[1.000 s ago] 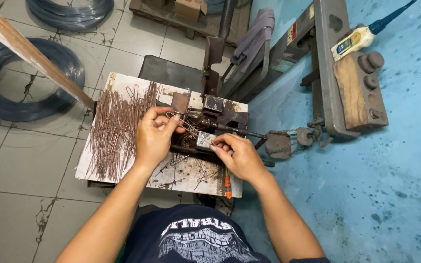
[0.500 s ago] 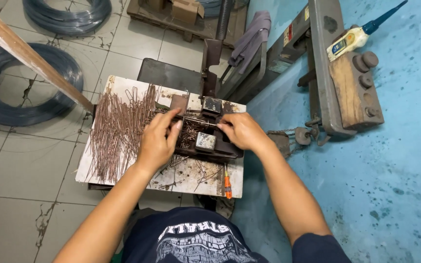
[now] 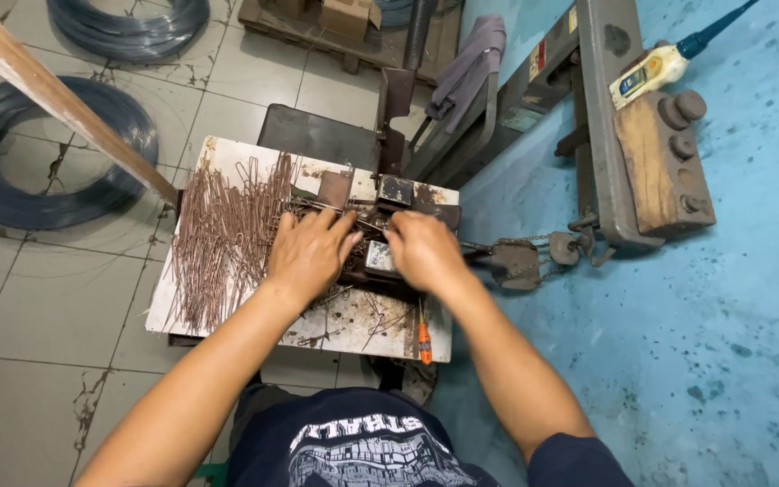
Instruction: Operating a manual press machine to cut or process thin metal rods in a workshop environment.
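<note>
My left hand (image 3: 308, 252) and my right hand (image 3: 424, 249) rest side by side on a small dark metal bending jig (image 3: 380, 257) at the back of a stained white work board (image 3: 227, 311). Between the fingertips of both hands runs a thin bent wire piece (image 3: 367, 223), pressed onto the jig. A heap of several rusty bent wire pieces (image 3: 223, 234) lies on the board just left of my left hand. A few loose wire pieces (image 3: 353, 316) are scattered on the board below my hands.
An orange-handled screwdriver (image 3: 424, 338) lies at the board's front right. Dark wire coils (image 3: 38, 153) sit on the tiled floor to the left, crossed by a wooden stick (image 3: 56, 104). A grey metal machine frame (image 3: 615, 126) with a wooden block stands at the right on the blue floor.
Both hands have moved up and away from me onto the jig, closing together. The wire piece that was held above the board now lies against the jig under the fingertips.
</note>
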